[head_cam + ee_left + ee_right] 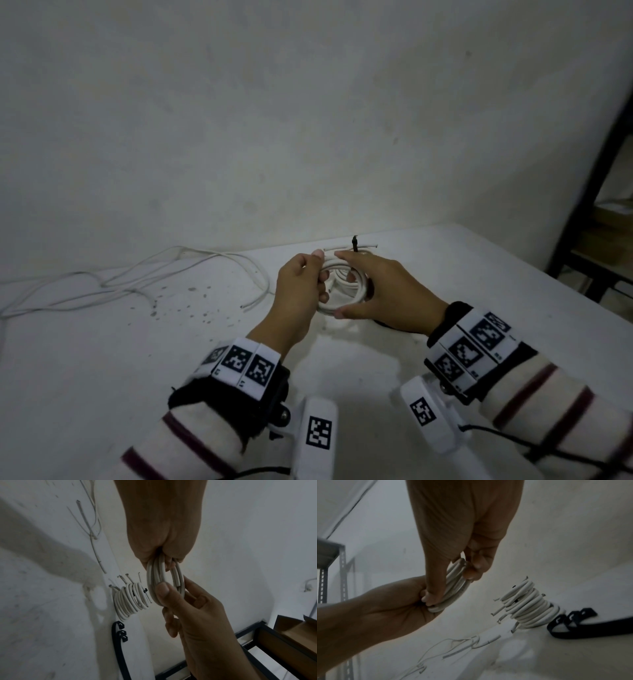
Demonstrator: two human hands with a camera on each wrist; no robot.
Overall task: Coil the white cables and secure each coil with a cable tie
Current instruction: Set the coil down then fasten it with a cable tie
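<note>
A small coil of round white cable (337,291) is held above the white surface (445,274), gripped by the left hand (301,291) and pinched by the right hand (383,294). Wrist views reveal a stack of tied white coils (530,605) and black cable ties (573,622) beyond; loose white cables (120,284) trail left.

1. No words, brand names or numbers can be read.
2. Only black-and-white square code markers (248,366) are seen, on bands behind both hands and on the white wrist mounts (319,433).
</note>
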